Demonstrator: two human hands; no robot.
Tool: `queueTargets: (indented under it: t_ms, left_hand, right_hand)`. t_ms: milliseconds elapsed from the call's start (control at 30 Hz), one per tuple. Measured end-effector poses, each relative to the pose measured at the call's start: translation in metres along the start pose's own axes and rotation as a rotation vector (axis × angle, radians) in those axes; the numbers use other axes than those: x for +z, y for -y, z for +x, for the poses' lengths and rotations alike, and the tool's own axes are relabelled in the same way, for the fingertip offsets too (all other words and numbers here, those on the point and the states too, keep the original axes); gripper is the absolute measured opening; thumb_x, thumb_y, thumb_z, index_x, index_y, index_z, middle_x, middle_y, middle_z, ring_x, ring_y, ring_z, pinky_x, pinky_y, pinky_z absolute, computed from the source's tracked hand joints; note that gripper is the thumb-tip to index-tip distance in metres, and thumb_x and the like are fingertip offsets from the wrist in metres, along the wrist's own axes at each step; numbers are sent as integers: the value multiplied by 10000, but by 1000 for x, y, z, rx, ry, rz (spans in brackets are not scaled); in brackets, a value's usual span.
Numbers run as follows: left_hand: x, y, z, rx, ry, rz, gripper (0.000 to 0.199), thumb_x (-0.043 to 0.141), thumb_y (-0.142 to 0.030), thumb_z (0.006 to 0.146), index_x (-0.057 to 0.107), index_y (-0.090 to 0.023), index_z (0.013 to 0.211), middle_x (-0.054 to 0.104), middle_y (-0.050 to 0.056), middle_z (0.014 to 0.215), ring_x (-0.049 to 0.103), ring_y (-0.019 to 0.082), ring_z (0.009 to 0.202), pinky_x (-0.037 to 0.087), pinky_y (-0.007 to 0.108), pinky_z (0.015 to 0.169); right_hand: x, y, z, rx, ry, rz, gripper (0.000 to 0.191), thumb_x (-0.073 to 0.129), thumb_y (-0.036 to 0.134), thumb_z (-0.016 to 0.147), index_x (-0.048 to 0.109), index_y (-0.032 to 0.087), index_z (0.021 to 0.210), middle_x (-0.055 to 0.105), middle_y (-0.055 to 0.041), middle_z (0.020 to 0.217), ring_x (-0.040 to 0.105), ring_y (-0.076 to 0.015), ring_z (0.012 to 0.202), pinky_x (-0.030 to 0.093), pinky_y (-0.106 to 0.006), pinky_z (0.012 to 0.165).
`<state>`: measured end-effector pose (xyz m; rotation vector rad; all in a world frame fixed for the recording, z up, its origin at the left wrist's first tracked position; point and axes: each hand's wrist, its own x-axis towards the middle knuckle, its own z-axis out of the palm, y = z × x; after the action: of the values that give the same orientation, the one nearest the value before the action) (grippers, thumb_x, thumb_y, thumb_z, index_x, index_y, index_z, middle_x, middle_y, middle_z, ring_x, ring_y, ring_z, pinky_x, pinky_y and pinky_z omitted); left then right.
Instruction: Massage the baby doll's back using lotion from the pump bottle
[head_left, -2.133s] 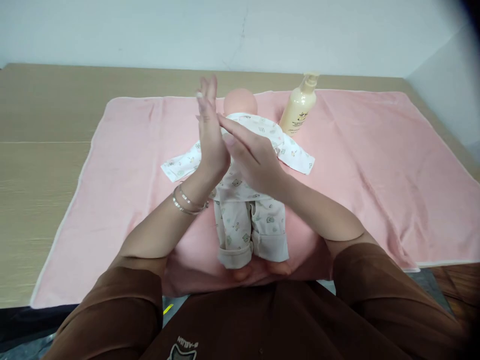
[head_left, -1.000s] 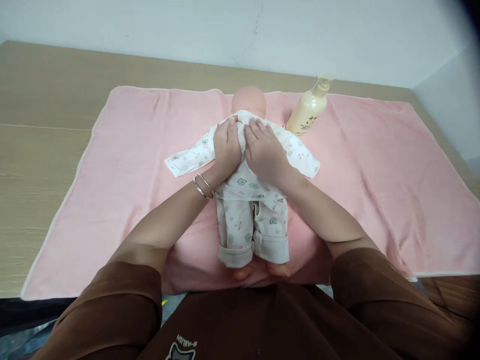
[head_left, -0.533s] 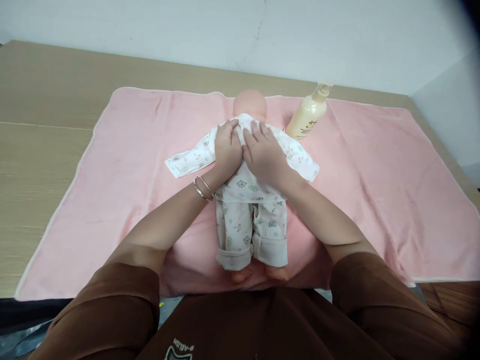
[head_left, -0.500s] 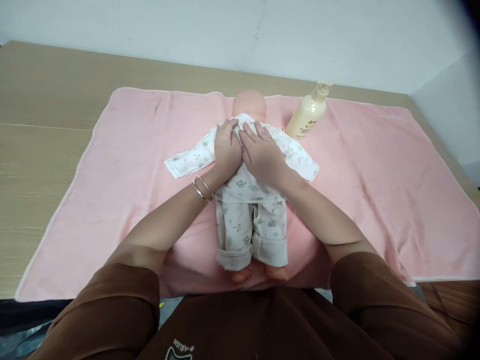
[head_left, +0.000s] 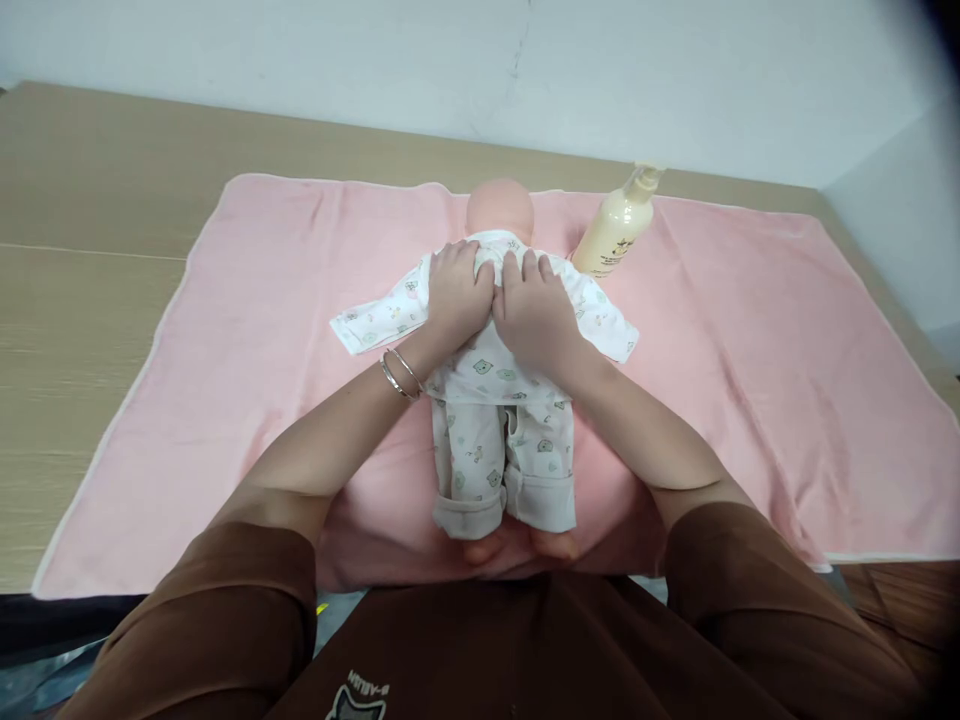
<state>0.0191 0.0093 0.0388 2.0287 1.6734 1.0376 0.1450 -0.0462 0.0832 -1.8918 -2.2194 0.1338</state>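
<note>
A baby doll (head_left: 500, 208) lies face down on a pink blanket (head_left: 217, 330), its bald head away from me and its feet toward me. It wears a white printed top (head_left: 487, 375) and matching trousers (head_left: 472, 455) with turned-up cuffs. Flat on the left side of its upper back rests my left hand (head_left: 459, 290), with two bangles at the wrist. My right hand (head_left: 536, 305) lies on the right side of the back, fingers a little apart. The two hands touch or nearly touch near the middle, and neither grips anything.
A pale yellow pump bottle (head_left: 615, 230) stands tilted in view on the blanket, right of the doll's head. Under the blanket is a wooden table (head_left: 75, 300). Behind it rises a white wall (head_left: 375, 60).
Both hands have shifted slightly to the right on the doll's back, and the fingers of my right hand now point more straight ahead. The top's collar is flatter.
</note>
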Motion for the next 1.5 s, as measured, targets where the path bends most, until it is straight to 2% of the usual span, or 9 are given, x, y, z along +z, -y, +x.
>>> queueTargets:
  t_ms: [133, 300, 500, 667, 867, 967, 1133, 1367, 1500]
  left_hand:
    - [1, -11, -15, 20, -4, 54, 501, 371, -411, 1038, 597, -152, 1403, 586, 198, 1541, 471, 366, 1526, 298, 571, 1336]
    - [4, -21, -33, 132, 4, 75, 543, 405, -370, 1016, 531, -117, 1479, 483, 209, 1642, 357, 371, 1607, 227, 595, 1366]
    - [1, 9, -3, 52, 42, -95, 504, 574, -373, 919, 630, -220, 1395, 569, 129, 1590, 449, 332, 1557, 282, 530, 1368]
    - [3, 26, 10, 30, -29, -239, 420, 599, -438, 916, 689, -233, 1272, 681, 124, 1450, 571, 326, 1422, 357, 520, 1329]
    - [3, -3, -23, 108, -27, -113, 571, 564, -523, 943, 612, -174, 1393, 531, 170, 1610, 370, 390, 1587, 199, 563, 1386]
    - [-1, -8, -22, 112, -6, -98, 524, 539, -416, 939, 615, -157, 1389, 568, 169, 1573, 432, 377, 1550, 264, 556, 1369]
    - [-5, 11, 5, -33, -5, -155, 412, 477, -252, 905, 708, -187, 1240, 720, 143, 1375, 631, 321, 1344, 458, 503, 1263]
    - [3, -10, -26, 129, -15, -109, 505, 556, -426, 940, 631, -168, 1368, 556, 159, 1594, 399, 382, 1575, 207, 558, 1386]
    - [0, -11, -23, 140, 9, -113, 505, 576, -424, 924, 642, -190, 1366, 562, 142, 1592, 407, 376, 1573, 219, 554, 1384]
  right_hand:
    - [1, -8, 12, -28, -10, 52, 596, 267, 239, 1067, 387, 50, 1620, 364, -212, 1699, 316, -403, 1607, 289, -649, 1303]
    - [-1, -24, 31, 55, -9, 154, 634, 291, 366, 1086, 408, 27, 1609, 396, -204, 1685, 335, -381, 1604, 246, -597, 1339]
    - [-2, -15, 16, 28, 15, 117, 655, 282, 381, 1093, 356, 20, 1634, 346, -225, 1705, 281, -418, 1619, 222, -646, 1327]
    - [-1, -17, 13, -25, 36, 134, 688, 362, 410, 1071, 331, 23, 1639, 335, -232, 1708, 262, -430, 1624, 238, -656, 1322]
    - [-1, -42, 36, 11, 22, 190, 622, 295, 439, 1096, 504, 40, 1525, 444, -213, 1652, 380, -376, 1575, 296, -567, 1321]
    - [-2, -37, 33, 27, 38, 150, 643, 287, 411, 1100, 443, -4, 1565, 395, -248, 1671, 328, -394, 1600, 270, -587, 1326]
    - [-3, -9, 5, -25, 41, 72, 687, 380, 317, 1065, 306, -77, 1623, 317, -301, 1691, 243, -456, 1622, 229, -621, 1334]
    - [2, -44, 36, -16, 20, 224, 552, 339, 348, 1055, 528, 55, 1483, 512, -188, 1598, 410, -403, 1543, 340, -609, 1287]
    - [3, -44, 37, -19, -25, 175, 538, 282, 336, 1065, 579, 48, 1409, 611, -213, 1478, 521, -383, 1444, 385, -581, 1257]
